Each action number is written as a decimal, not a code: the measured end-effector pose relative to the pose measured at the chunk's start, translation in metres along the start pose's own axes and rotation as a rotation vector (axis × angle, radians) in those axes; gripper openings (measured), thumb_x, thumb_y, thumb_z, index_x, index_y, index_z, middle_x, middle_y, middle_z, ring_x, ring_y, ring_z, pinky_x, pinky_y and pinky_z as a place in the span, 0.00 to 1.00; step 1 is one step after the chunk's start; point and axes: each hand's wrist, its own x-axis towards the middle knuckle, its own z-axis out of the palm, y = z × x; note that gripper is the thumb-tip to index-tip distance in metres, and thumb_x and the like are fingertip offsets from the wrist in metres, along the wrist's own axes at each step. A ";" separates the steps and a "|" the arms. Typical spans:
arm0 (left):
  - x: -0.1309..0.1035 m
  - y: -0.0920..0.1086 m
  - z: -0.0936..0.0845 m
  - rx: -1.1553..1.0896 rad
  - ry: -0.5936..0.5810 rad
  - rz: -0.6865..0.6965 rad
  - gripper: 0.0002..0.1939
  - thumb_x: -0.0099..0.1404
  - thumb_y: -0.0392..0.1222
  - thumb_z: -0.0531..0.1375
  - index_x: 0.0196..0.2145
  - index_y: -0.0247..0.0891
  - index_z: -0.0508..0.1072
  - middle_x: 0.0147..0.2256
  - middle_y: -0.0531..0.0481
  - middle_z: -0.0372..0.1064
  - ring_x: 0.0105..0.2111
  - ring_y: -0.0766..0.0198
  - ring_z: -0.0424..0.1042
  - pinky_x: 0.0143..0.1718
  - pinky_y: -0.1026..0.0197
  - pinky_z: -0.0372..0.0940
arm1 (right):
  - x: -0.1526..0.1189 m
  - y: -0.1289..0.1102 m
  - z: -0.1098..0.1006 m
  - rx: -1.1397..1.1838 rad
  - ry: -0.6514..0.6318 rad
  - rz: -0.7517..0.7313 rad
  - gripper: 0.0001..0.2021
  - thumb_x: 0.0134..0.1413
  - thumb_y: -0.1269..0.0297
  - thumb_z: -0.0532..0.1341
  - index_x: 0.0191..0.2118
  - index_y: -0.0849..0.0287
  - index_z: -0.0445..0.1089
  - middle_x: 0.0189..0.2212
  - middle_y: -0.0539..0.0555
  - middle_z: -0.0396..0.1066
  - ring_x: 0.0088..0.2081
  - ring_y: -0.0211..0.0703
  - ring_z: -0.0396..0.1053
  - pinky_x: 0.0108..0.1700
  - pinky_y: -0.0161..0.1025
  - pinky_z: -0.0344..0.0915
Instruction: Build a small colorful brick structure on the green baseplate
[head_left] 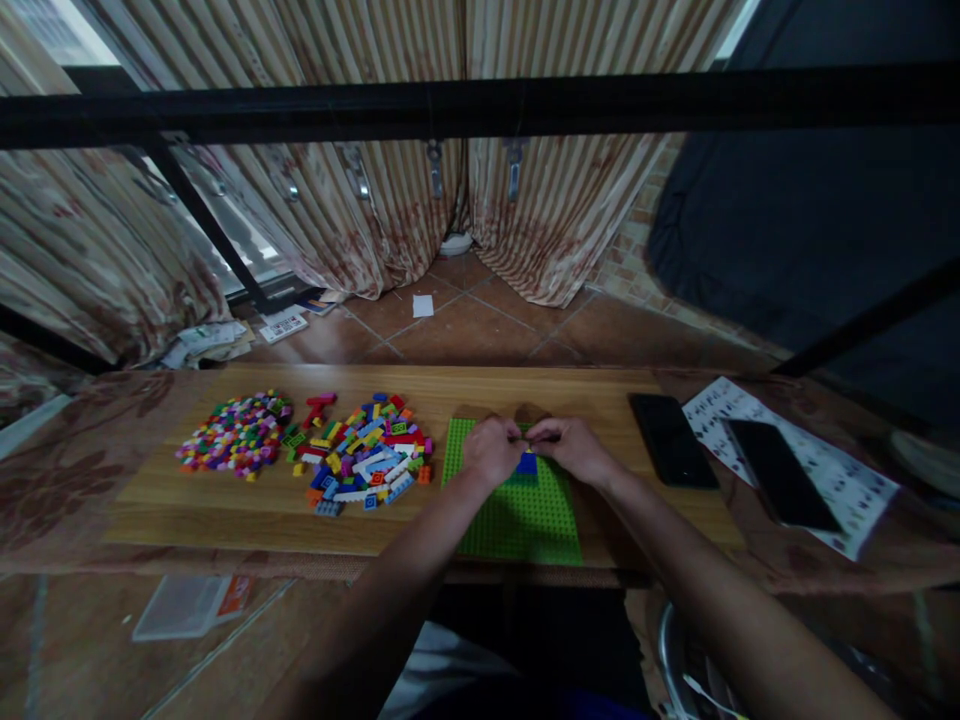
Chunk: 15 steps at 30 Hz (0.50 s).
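The left hand (493, 450) and the right hand (576, 449) meet with their fingertips close together above the green plate (517, 518), near the blue brick (528, 464). To the left there are two piles, the small bricks (238, 434) and the larger bricks (371, 455). To the right, the phone (673, 440) lies on the board (300, 528).

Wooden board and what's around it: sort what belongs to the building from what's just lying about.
Likely in the job:
- green baseplate
- blue brick between the hands
- larger-brick pile
- smaller-brick pile

Seemingly lying about:
- black phone on the board
- dark phone on the printed sheet
- white paper on the floor
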 end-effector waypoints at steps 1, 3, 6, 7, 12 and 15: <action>0.001 0.001 0.001 0.001 -0.004 -0.013 0.06 0.57 0.42 0.62 0.34 0.44 0.78 0.35 0.51 0.77 0.38 0.60 0.74 0.40 0.62 0.66 | 0.002 0.001 0.000 -0.006 -0.004 0.007 0.08 0.41 0.69 0.64 0.32 0.57 0.76 0.28 0.50 0.77 0.32 0.41 0.73 0.38 0.38 0.68; 0.002 0.002 0.001 -0.002 -0.015 -0.032 0.06 0.57 0.41 0.62 0.33 0.44 0.78 0.34 0.52 0.77 0.37 0.61 0.74 0.40 0.63 0.66 | 0.006 0.001 -0.001 -0.020 -0.007 0.019 0.08 0.38 0.71 0.65 0.31 0.57 0.77 0.27 0.49 0.76 0.30 0.40 0.72 0.36 0.37 0.67; 0.006 0.004 0.001 -0.008 -0.033 -0.066 0.06 0.55 0.39 0.62 0.31 0.42 0.78 0.34 0.50 0.77 0.37 0.60 0.75 0.39 0.63 0.66 | 0.010 0.000 -0.002 -0.047 0.000 0.038 0.09 0.36 0.73 0.65 0.29 0.56 0.77 0.24 0.48 0.76 0.28 0.40 0.72 0.34 0.36 0.66; 0.007 0.005 0.000 -0.010 -0.038 -0.078 0.06 0.54 0.38 0.62 0.31 0.42 0.79 0.34 0.50 0.77 0.37 0.59 0.75 0.39 0.62 0.66 | 0.010 -0.001 -0.002 -0.055 0.008 0.043 0.09 0.35 0.74 0.65 0.28 0.56 0.77 0.23 0.48 0.75 0.27 0.40 0.71 0.33 0.35 0.66; 0.007 0.009 -0.001 -0.038 -0.036 -0.107 0.07 0.52 0.34 0.62 0.29 0.40 0.79 0.33 0.48 0.77 0.38 0.58 0.75 0.41 0.61 0.67 | 0.007 -0.007 0.001 -0.057 0.083 0.052 0.09 0.31 0.75 0.65 0.24 0.55 0.76 0.21 0.48 0.75 0.26 0.41 0.71 0.31 0.36 0.66; 0.003 0.011 -0.002 -0.087 -0.016 -0.095 0.06 0.52 0.33 0.62 0.28 0.40 0.79 0.31 0.48 0.77 0.37 0.59 0.75 0.42 0.61 0.67 | 0.001 -0.007 0.005 -0.005 0.162 0.044 0.09 0.33 0.73 0.65 0.27 0.56 0.77 0.23 0.50 0.76 0.28 0.42 0.73 0.34 0.37 0.68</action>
